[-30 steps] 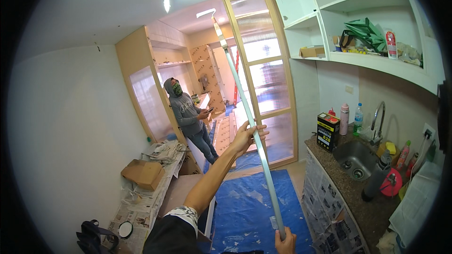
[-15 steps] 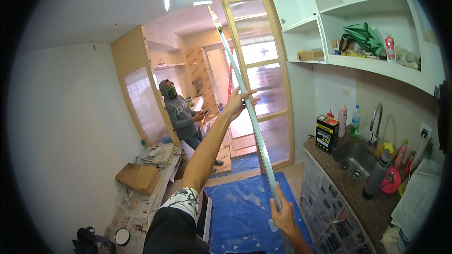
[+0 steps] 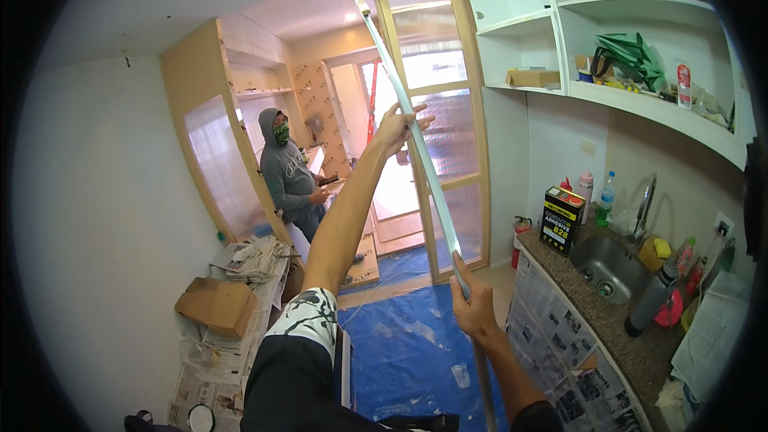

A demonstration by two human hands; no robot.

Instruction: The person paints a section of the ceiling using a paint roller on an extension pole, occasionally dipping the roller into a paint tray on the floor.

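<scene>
A long, pale metal pole (image 3: pixel 424 152) slants up from the lower middle toward the ceiling. A small brush-like piece with a wood-coloured part (image 3: pixel 360 2) is fixed to its top end, close to a white strip at the ceiling; whether it touches cannot be made out. My left hand (image 3: pixel 394 130), arm stretched up, supports the pole midway, thumb side around it and some fingertips sticking out past it. Lower down, my right hand (image 3: pixel 478 308) is wrapped around the pole, thumb lying along it. The pole's lower end runs down past my right forearm.
A hooded co-worker (image 3: pixel 292 168) stands beyond the wooden partition. A framed translucent panel (image 3: pixel 440 132) rises behind the pole. On the right are open shelves (image 3: pixel 632 8) and a counter with a sink (image 3: pixel 612 272) and black can (image 3: pixel 562 220). Blue sheeting (image 3: pixel 400 352) covers the floor; a cardboard box (image 3: pixel 220 306) sits left.
The pole's top has shifted up and slightly left in view. My right hand sits higher on the pole, thumb now along it. The co-worker's head has turned.
</scene>
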